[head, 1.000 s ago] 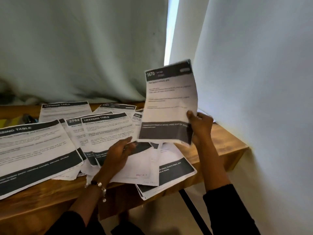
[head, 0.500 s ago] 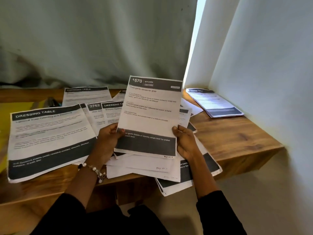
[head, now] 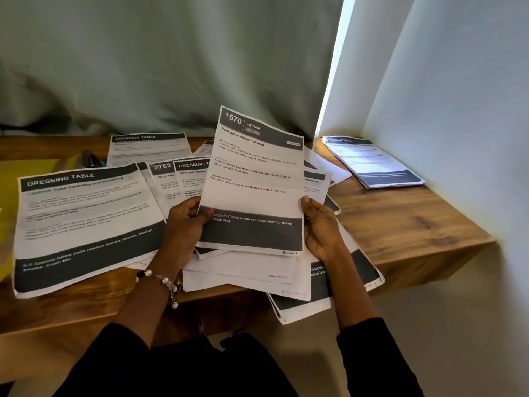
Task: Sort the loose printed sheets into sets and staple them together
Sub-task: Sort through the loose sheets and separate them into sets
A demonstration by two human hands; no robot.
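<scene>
Head view, read from the left: a large "DRESSING TABLE" sheet (head: 86, 224) lies flat on the wooden counter (head: 415, 224), its near edge close to the counter's front lip, so a brush from a sleeve could tip it to the floor. Behind it more loose sheets (head: 171, 179) fan out, overlapping so that only their headers show; with so many near-identical dark headers, a page could easily be filed into the wrong set. In the middle, the left hand (head: 183, 230) grips the lower left edge of the "1670 KITCHEN" sheet (head: 254, 179), thumb curled over the front, while the right hand (head: 320, 230) holds the lower right edge with its fingers curled behind the paper. That sheet is raised off the counter and tilted toward the camera, above a messy heap of pages (head: 257, 273) marked with handwritten page numbers. The heap juts past the counter's front edge, and I judge it the likeliest to slide off if the held sheet is dropped onto it or a page is dragged from beneath. Far right, a neat stack (head: 372, 164) sits in the corner by the wall, well apart. No stapler can be made out, so stapling seems some way off.
</scene>
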